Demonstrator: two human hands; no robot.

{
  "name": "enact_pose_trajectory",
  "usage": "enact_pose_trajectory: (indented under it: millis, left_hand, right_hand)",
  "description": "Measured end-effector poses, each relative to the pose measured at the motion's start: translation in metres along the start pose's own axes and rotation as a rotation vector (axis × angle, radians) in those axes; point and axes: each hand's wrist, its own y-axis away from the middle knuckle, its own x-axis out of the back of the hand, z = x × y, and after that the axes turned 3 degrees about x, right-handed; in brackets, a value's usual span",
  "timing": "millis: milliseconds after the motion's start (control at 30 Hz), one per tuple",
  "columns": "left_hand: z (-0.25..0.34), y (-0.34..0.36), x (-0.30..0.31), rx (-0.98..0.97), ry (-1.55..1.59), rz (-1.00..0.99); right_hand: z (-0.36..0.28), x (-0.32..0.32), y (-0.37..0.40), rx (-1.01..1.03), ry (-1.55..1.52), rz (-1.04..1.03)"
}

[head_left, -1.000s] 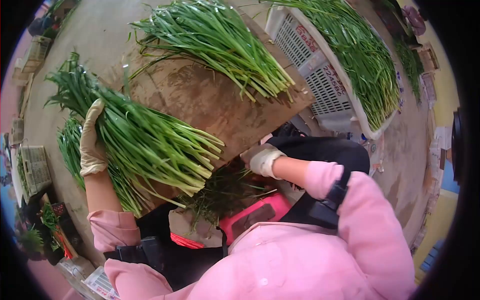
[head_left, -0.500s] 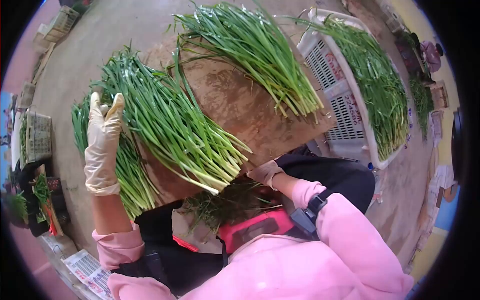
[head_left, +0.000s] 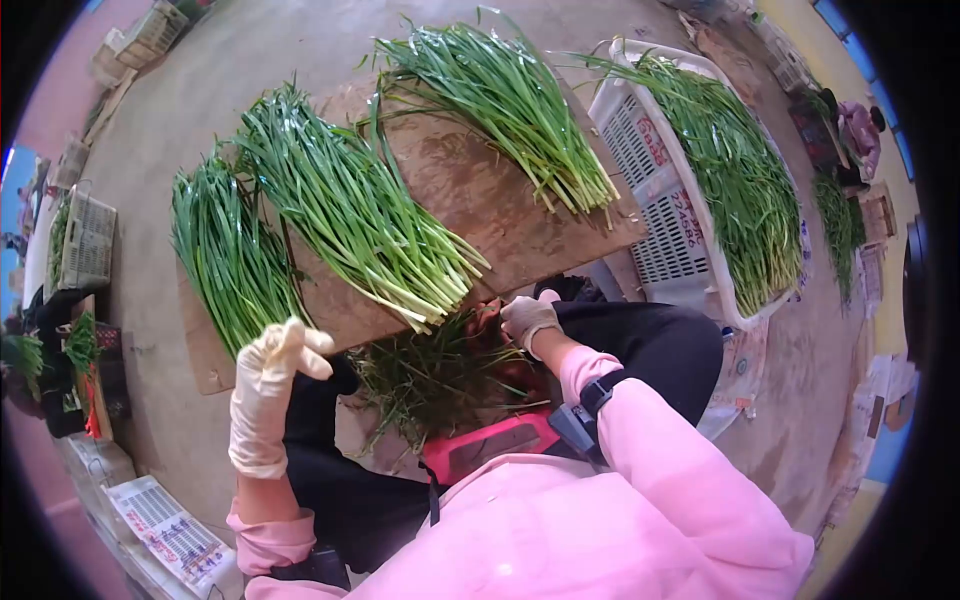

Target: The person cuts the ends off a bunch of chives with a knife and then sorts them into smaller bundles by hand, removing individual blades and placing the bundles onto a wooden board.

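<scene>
Three bundles of long green chives lie on a brown wooden board (head_left: pixel 470 205): a left bundle (head_left: pixel 232 258), a middle bundle (head_left: pixel 350 215) and a far bundle (head_left: pixel 505 100). My left hand (head_left: pixel 265 385), in a pale glove, hovers near the board's near-left edge with its fingers loosely curled and nothing in it. My right hand (head_left: pixel 525 320), also gloved, is at the board's near edge beside the cut ends of the middle bundle; its fingers are bent, and whether they grip anything is unclear. A pile of green trimmings (head_left: pixel 430 375) lies in my lap below the board.
A white plastic crate (head_left: pixel 665 200) full of chives stands to the right. More crates (head_left: pixel 85 240) and greens are on the concrete floor at left. Another person (head_left: pixel 858 125) sits at the far right. Printed paper (head_left: pixel 165 530) lies at lower left.
My left hand let go of the chives on the left and drew back toward me, off the board. The bundles now lie still on the board. My right hand stayed at the near edge.
</scene>
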Motion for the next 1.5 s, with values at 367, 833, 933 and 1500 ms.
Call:
enact_pose_trajectory:
  millis: [367,833,933,1500]
  left_hand:
    - [-0.025,-0.026,0.008,0.269,0.241,-0.144]
    - [-0.022,-0.009,-0.007,0.196,0.112,-0.179]
    - [-0.011,0.0,-0.015,0.098,0.146,-0.21]
    - [0.036,0.055,-0.134,-0.005,0.807,-0.517]
  right_hand:
    - [0.014,-0.152,-0.087,-0.103,-0.603,0.342]
    - [-0.057,0.199,0.153,0.38,-0.324,-0.032]
    - [-0.055,0.213,0.202,0.48,-0.657,0.105]
    - [-0.096,0.206,0.238,0.767,-0.64,0.837]
